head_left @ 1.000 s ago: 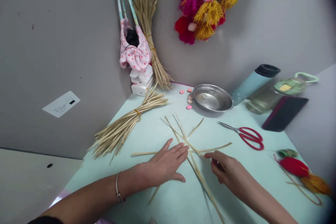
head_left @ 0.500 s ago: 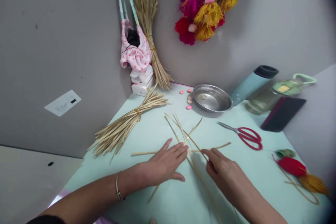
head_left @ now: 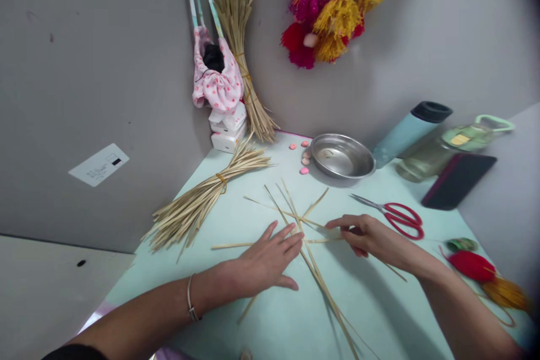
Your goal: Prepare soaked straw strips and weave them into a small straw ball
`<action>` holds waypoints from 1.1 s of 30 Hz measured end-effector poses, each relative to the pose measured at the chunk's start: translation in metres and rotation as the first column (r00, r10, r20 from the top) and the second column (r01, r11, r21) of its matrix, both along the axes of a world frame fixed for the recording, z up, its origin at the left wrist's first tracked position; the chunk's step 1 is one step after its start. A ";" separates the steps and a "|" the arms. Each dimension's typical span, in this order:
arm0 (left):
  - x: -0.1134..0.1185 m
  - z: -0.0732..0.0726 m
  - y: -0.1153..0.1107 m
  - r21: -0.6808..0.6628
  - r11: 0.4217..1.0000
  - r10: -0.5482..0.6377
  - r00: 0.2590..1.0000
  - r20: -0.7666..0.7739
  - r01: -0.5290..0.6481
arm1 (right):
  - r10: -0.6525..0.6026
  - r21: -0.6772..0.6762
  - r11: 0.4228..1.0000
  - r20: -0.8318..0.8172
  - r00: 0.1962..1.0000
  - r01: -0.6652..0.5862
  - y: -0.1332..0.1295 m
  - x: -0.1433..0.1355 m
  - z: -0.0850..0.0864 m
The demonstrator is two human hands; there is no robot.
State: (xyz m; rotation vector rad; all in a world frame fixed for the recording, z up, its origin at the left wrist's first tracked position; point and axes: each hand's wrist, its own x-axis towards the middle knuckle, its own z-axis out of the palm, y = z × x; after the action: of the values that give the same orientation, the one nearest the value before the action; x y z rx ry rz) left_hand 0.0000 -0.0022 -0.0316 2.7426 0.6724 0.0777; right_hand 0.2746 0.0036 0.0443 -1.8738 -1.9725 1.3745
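Observation:
Several pale straw strips point(head_left: 319, 278) lie crossed over one another on the table. My left hand point(head_left: 270, 253) rests flat with fingers spread, its fingertips pressing on the strips beside their crossing point. To the right, my right hand point(head_left: 358, 232) pinches one straw strip point(head_left: 310, 221) between thumb and fingers. That strip runs leftward over the crossing, and a thin end shows beyond the wrist. The palm of my right hand and part of the strip inside it are hidden.
A tied straw bundle point(head_left: 202, 199) lies at left; another straw bundle point(head_left: 248, 87) leans on the wall. A metal bowl point(head_left: 367, 173), pink beads point(head_left: 304, 171), red-handled scissors point(head_left: 405, 219), a blue tumbler point(head_left: 400, 138), a green bottle point(head_left: 426, 160), a phone point(head_left: 459, 180) and red yarn point(head_left: 470, 265) stand around.
My right hand has moved right and slightly up, swinging its straw strip from a steep slant to a flatter one across the crossing. My left hand has stayed in place.

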 end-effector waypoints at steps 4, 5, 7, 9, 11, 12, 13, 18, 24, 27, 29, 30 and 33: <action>0.000 -0.003 0.000 0.010 1.000 -0.007 1.000 -0.006 0.007 | 0.074 -0.052 0.996 -0.064 0.995 -0.078 0.005 0.000 0.000; 0.000 -0.004 0.000 0.020 1.000 -0.006 1.000 -0.002 0.006 | 0.094 -0.064 0.993 -0.078 0.993 -0.099 0.005 -0.001 0.000; -0.001 -0.007 -0.001 0.041 0.999 -0.003 1.000 0.009 0.002 | 0.123 -0.075 0.989 -0.083 0.989 -0.129 0.003 -0.006 0.000; -0.002 -0.009 -0.001 0.060 0.998 -0.003 1.000 0.018 0.002 | 0.148 -0.053 0.987 -0.048 0.988 -0.150 -0.003 -0.010 -0.003; -0.002 -0.009 -0.001 0.075 0.997 -0.002 1.000 0.020 0.000 | 0.182 0.053 0.981 0.045 0.982 -0.184 -0.010 -0.012 -0.007; -0.002 -0.009 -0.001 0.080 0.997 -0.001 1.000 0.017 0.000 | 0.187 0.135 0.970 0.114 0.976 -0.202 -0.014 -0.013 -0.010; -0.002 -0.008 -0.001 0.082 0.997 -0.001 1.000 0.011 0.000 | 0.179 0.227 0.949 0.187 0.966 -0.219 -0.018 -0.013 -0.014; 0.001 0.001 0.000 0.075 0.997 -0.007 0.999 -0.036 0.009 | 0.094 0.522 0.818 0.290 0.952 -0.240 -0.036 -0.023 -0.026; 0.003 0.008 0.000 0.066 0.998 0.002 0.999 -0.054 0.002 | 0.140 0.588 0.788 0.120 0.983 -0.184 -0.050 -0.050 -0.039; 0.002 0.006 0.000 0.056 0.998 0.005 1.000 -0.029 -0.004 | 0.126 0.580 0.798 0.106 0.986 -0.164 -0.055 -0.054 -0.050; 0.001 0.004 0.000 0.042 0.999 0.005 1.000 -0.014 -0.005 | 0.122 0.588 0.793 0.106 0.987 -0.161 -0.058 -0.055 -0.055; 0.000 0.003 0.001 0.030 1.000 0.004 1.000 -0.008 -0.004 | 0.121 0.594 0.788 0.108 0.987 -0.162 -0.059 -0.055 -0.057; -0.003 0.007 0.003 -0.030 1.000 0.007 1.000 0.000 -0.007 | 0.117 0.596 0.786 0.114 0.987 -0.162 -0.060 -0.054 -0.059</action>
State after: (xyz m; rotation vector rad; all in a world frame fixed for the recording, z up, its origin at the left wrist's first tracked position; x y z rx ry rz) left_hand -0.0028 0.0009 -0.0247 2.7118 0.6776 0.0687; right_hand 0.2202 -0.0565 -0.0142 -1.5037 -2.2590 0.5677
